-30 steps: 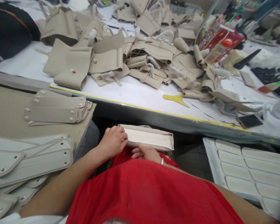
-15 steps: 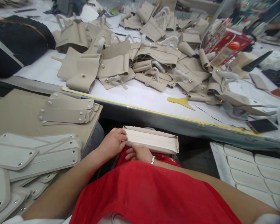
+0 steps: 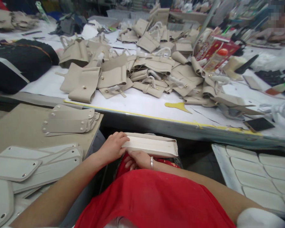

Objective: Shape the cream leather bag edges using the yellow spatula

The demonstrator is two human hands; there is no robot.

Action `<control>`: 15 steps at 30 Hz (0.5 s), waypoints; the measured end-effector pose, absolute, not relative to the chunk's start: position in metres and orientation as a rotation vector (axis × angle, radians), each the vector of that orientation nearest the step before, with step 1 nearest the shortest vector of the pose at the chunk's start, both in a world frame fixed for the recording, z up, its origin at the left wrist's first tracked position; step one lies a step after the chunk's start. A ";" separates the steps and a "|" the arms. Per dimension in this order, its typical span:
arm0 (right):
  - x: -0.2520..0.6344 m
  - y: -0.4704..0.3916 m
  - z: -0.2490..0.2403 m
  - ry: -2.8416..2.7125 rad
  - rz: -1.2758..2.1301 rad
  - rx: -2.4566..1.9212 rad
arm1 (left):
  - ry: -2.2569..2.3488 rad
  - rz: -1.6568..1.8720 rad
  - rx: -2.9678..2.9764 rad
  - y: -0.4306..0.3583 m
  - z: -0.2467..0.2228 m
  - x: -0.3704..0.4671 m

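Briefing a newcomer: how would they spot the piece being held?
Follow the long white worktable to its near edge. Just below it, the left hand and right hand grip a cream folded leather panel; unlike the beige pieces heaped above, it's off the table.

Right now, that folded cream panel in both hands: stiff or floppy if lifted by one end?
Probably fairly stiff: the folded panel juts straight past the left hand and right hand without drooping. Likely light, since fingertips alone steady it. Its open end might spring apart if released.
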State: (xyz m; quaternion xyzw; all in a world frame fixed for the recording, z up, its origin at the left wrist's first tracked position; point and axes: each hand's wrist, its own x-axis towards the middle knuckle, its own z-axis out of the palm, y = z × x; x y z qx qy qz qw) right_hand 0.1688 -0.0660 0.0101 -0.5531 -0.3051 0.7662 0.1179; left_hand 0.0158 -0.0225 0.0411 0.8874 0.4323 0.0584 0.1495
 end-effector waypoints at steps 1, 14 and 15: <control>0.180 -0.069 0.011 -0.946 2.254 -1.553 | 1.222 0.178 2.574 -0.021 0.042 0.019; 0.336 -0.132 -0.019 -1.784 1.048 -1.771 | 0.874 0.034 2.639 -0.019 0.023 0.170; 0.336 -0.131 -0.019 -1.779 1.056 -1.762 | 0.907 0.054 2.644 -0.022 0.023 0.171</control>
